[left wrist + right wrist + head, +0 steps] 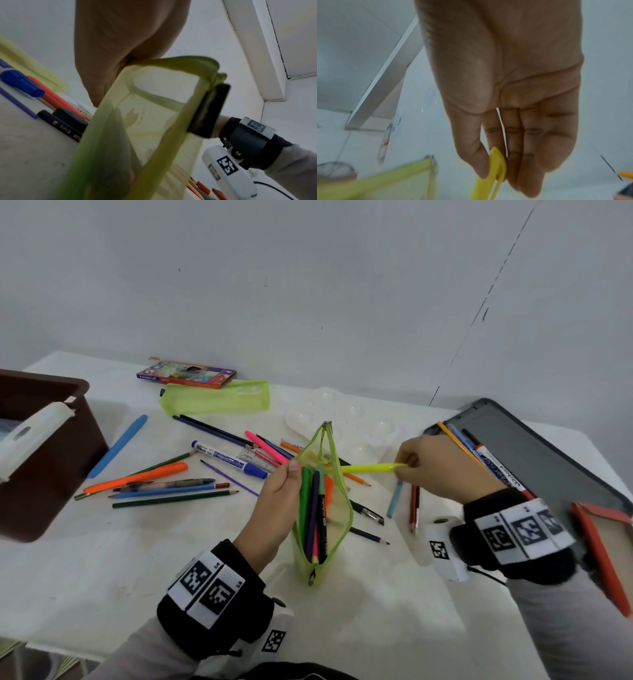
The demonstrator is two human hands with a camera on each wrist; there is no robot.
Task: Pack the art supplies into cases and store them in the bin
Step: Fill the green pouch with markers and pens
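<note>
A lime-green mesh pencil case (pixel 337 508) stands on its end in the middle of the table, mouth open, with several markers (pixel 313 515) inside. My left hand (pixel 277 505) pinches the case's left rim and holds it up; the left wrist view shows the mesh case (pixel 154 121) hanging from my left hand (pixel 120 54). My right hand (pixel 442 465) pinches the back end of a yellow highlighter (pixel 370 468), whose front end points at the case's mouth. In the right wrist view, my right hand (pixel 496 135) grips the yellow highlighter (pixel 494 169).
A brown bin (pixel 44 453) stands at the left edge. Loose pens and pencils (pixel 164 481) lie scattered left of the case. A second green case (pixel 215 400) and a pencil box (pixel 186 373) lie at the back. A dark tray (pixel 534 453) and white palette (pixel 342 419) sit at the right.
</note>
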